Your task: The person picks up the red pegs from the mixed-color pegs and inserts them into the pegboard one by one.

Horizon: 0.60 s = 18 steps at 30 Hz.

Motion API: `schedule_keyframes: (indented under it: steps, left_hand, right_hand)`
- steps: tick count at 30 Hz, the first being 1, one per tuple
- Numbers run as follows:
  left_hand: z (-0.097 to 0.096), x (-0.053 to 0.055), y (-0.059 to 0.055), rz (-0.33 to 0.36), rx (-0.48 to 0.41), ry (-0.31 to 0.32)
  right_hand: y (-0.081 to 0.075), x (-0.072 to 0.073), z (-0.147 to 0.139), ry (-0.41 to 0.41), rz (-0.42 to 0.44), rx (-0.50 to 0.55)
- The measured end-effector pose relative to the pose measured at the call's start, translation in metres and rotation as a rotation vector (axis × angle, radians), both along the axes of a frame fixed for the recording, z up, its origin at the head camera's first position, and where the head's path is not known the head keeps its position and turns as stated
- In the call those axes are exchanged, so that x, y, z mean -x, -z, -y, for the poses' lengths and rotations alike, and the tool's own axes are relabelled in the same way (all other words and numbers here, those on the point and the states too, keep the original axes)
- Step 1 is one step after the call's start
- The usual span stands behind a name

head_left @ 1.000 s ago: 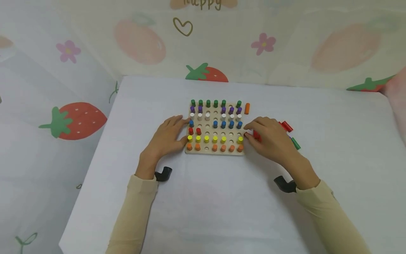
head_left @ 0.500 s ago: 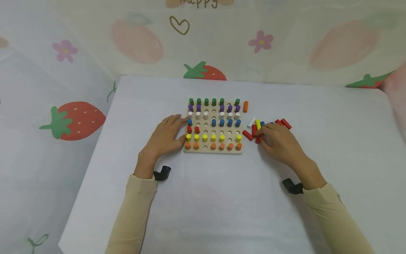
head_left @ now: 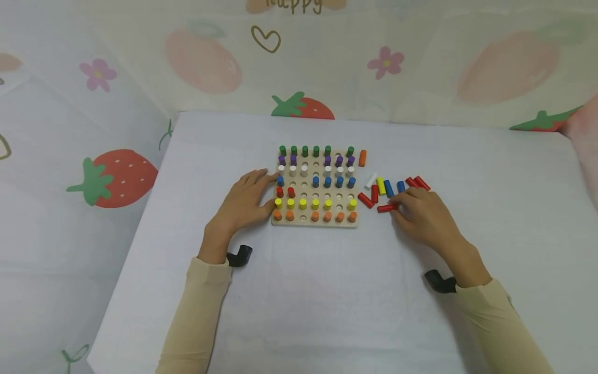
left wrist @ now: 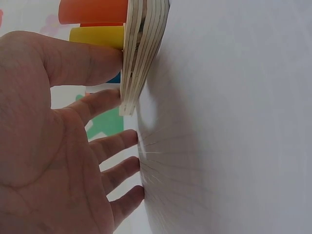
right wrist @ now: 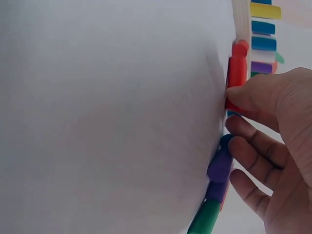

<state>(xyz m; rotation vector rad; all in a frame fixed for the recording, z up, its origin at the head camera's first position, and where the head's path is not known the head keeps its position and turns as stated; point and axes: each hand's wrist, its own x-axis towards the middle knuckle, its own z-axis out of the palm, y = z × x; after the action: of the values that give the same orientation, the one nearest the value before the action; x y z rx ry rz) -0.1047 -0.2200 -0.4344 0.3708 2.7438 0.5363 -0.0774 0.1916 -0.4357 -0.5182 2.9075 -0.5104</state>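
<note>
A wooden pegboard point(head_left: 327, 224) stands on the table with rows of coloured pegs in it, one colour to each row. My left hand point(head_left: 249, 200) rests at its left side, thumb and index finger touching the edge. In the left wrist view the other fingers are extended, their tips on the white table surface. My right hand point(head_left: 422, 215) pinches the end of a red peg point(head_left: 385, 209) lying right of the board. The right wrist view shows the thumb point(right wrist: 248, 97) against that peg; the index fingertip is hidden.
Loose pegs lie right of the board: several red, a white peg point(head_left: 370, 181), a yellow peg point(head_left: 381, 186), and blue ones. An orange peg point(head_left: 363, 158) lies by the board's upper right corner. A purple peg point(right wrist: 220, 165) and a green peg point(right wrist: 205, 217) lie under the right hand.
My right hand has moved right, away from the board's right edge, leaving one red peg lying beside it and taking hold of another. The left hand stays in place.
</note>
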Motion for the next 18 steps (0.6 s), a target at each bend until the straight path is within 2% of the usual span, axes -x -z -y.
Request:
schedule_keyframes:
  steps: [9, 18]
  left_hand:
    - [0.002, 0.0, 0.0, -0.005, 0.001, 0.003]
    - [0.001, 0.0, 0.001, 0.007, -0.008, 0.007]
  right_hand:
    - [0.002, -0.007, -0.008, 0.001, -0.022, 0.009]
    - [0.001, -0.013, -0.014, 0.007, 0.003, 0.026]
